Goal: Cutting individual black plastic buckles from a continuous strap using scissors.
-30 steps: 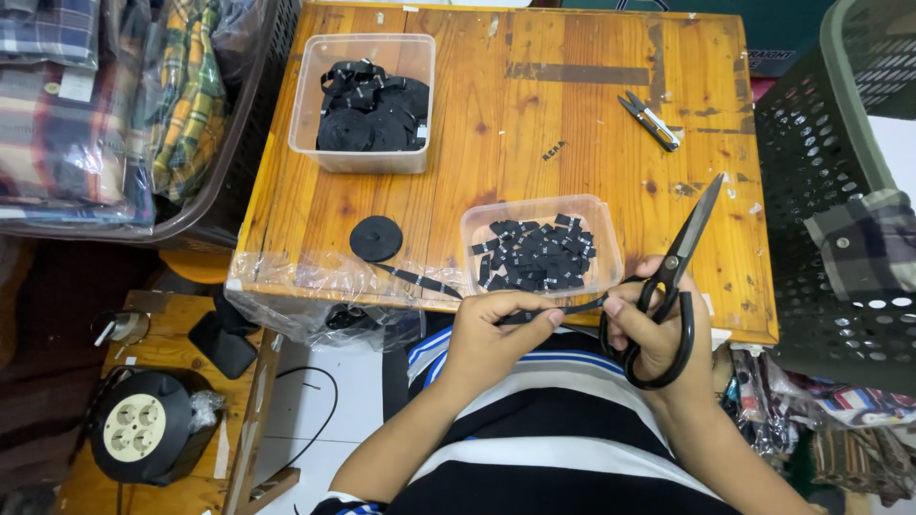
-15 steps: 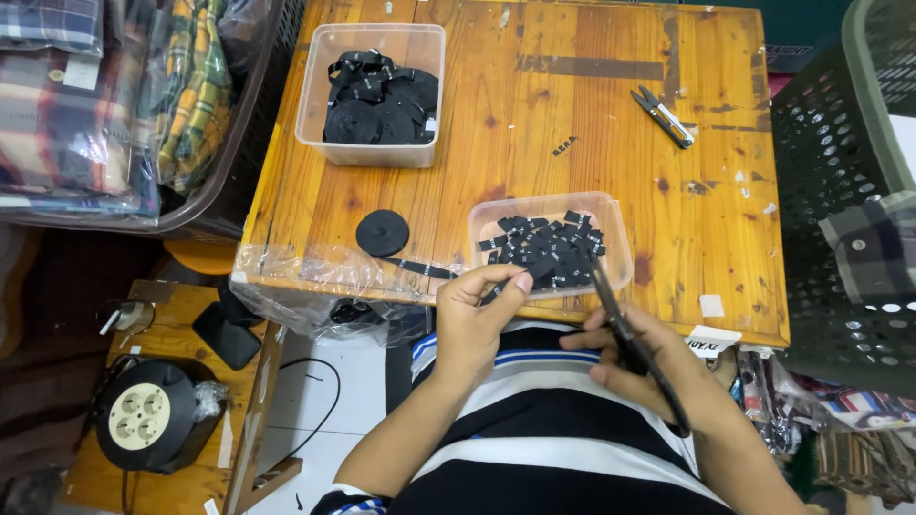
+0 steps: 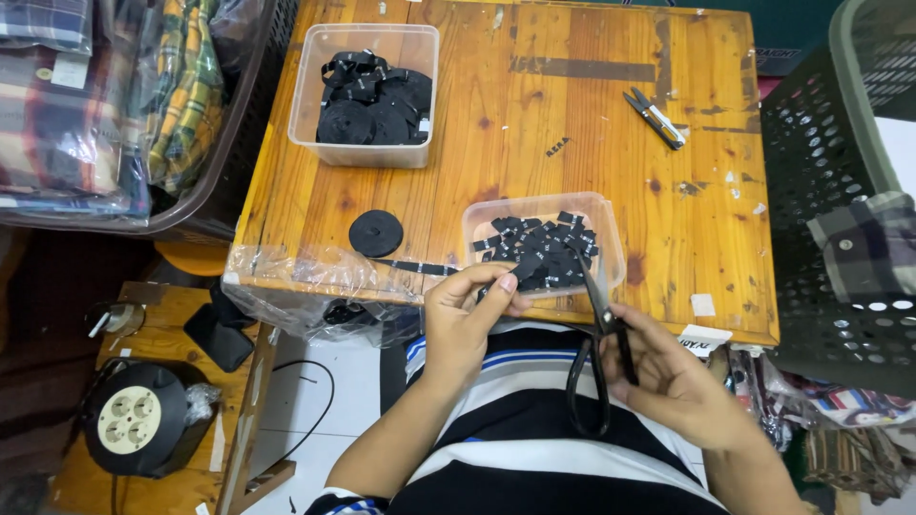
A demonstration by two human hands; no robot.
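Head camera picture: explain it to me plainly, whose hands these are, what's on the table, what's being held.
The camera sits on a person's head, looking down at their own two hands. The left hand pinches a black strip that runs from a small roll on the wooden table. The right hand holds black scissors. One clear tub holds short cut pieces; a second tub holds black rolls. Small snips lie farther back.
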